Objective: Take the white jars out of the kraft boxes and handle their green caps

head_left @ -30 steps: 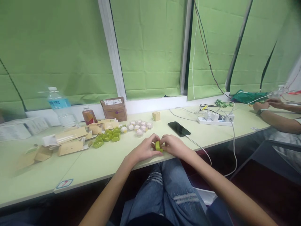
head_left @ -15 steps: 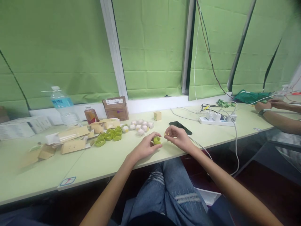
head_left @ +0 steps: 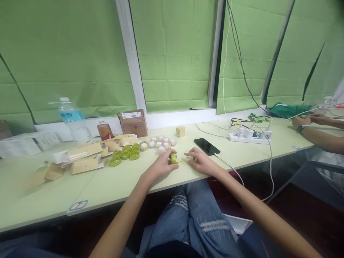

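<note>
My left hand (head_left: 160, 166) rests on the pale green table (head_left: 126, 179) with its fingers closed round a small green plastic piece (head_left: 173, 158). My right hand (head_left: 199, 162) lies just to the right of it, palm down, fingers stretched out and holding nothing. A tiny yellow ring (head_left: 180, 162) lies on the table between the two hands. Left of my left hand sit several more green pieces (head_left: 125, 155) and a cluster of small clear capsules (head_left: 159, 143).
Flat cardboard packs (head_left: 80, 157), a water bottle (head_left: 72, 121), a small brown box (head_left: 133, 123), a wooden cube (head_left: 180, 131), a black phone (head_left: 206, 146) on a white cable and a power strip (head_left: 248, 136) lie about. Another person's arms (head_left: 314, 125) work at far right.
My hands separated from the green piece they held together. The right hand lifted away pinching the small ring, then came down flat and open; the ring now lies on the table. My left hand kept the green piece.
</note>
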Action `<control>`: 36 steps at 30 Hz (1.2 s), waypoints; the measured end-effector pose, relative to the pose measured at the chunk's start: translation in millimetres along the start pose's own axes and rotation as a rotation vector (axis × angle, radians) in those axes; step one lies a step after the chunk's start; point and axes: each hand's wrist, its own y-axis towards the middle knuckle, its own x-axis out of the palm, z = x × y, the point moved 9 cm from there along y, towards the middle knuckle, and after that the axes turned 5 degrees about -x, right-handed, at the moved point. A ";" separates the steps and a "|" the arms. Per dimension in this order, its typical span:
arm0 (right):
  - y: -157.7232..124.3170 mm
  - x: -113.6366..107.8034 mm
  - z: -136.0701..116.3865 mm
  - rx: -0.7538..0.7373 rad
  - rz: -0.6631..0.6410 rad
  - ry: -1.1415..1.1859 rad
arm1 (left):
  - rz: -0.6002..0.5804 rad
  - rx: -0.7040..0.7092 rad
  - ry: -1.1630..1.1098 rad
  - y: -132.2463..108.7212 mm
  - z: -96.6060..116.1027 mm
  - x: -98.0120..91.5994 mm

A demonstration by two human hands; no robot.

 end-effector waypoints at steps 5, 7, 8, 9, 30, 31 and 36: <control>1.6 8.6 -0.5 -0.028 -0.037 -0.017 | -0.106 0.003 -0.176 -0.7 -5.1 -9.9; 5.2 13.4 -6.2 -0.040 -0.036 -0.023 | -0.109 -0.001 -0.201 -1.5 -6.8 -14.9; 7.0 15.6 -8.4 -0.032 -0.028 -0.039 | -0.106 -0.008 -0.205 -1.9 -7.9 -16.6; 8.7 17.4 -9.9 -0.017 -0.015 -0.064 | -0.101 -0.012 -0.207 -2.1 -8.8 -17.7; 8.4 11.8 -20.9 -0.129 -0.195 -0.259 | -0.098 0.035 -0.211 2.2 -9.1 -6.1; 7.5 10.4 -21.6 -0.119 -0.211 -0.302 | -0.098 0.038 -0.212 2.5 -9.8 -6.0; 4.6 12.0 -23.8 -0.093 -0.235 -0.381 | -0.097 0.055 -0.213 3.3 -11.3 -6.1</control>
